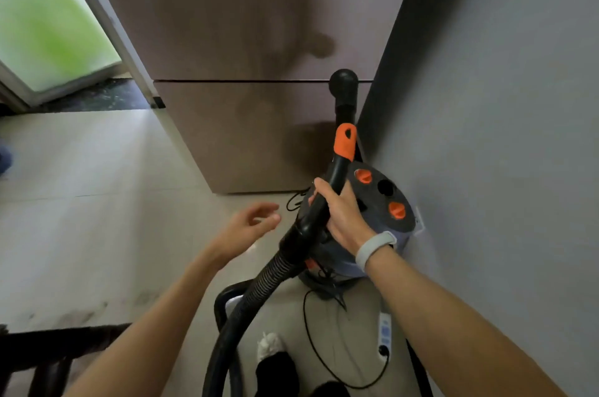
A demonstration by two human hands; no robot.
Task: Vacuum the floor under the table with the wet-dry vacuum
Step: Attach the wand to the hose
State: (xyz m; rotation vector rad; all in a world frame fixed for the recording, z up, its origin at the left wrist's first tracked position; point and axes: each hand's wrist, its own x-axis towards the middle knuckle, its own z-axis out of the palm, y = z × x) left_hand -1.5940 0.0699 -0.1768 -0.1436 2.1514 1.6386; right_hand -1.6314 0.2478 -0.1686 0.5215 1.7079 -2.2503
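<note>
A round grey wet-dry vacuum (382,212) with orange knobs stands on the floor in the corner between a brown cabinet and the wall. Its black wand (343,111), with an orange collar, rises in front of the cabinet and ends in a round black tip. My right hand (340,212) grips the curved black handle of the wand just above the ribbed hose (259,289). The hose loops down toward my feet. My left hand (249,225) hovers to the left of the hose with fingers loosely spread, holding nothing.
A tall brown cabinet (243,56) fills the space ahead, a grey wall (502,105) runs along the right. A white power strip (384,338) and a black cord (311,348) lie on the tiled floor by my feet. Dark wooden furniture (48,351) sits at lower left. A doorway opens upper left.
</note>
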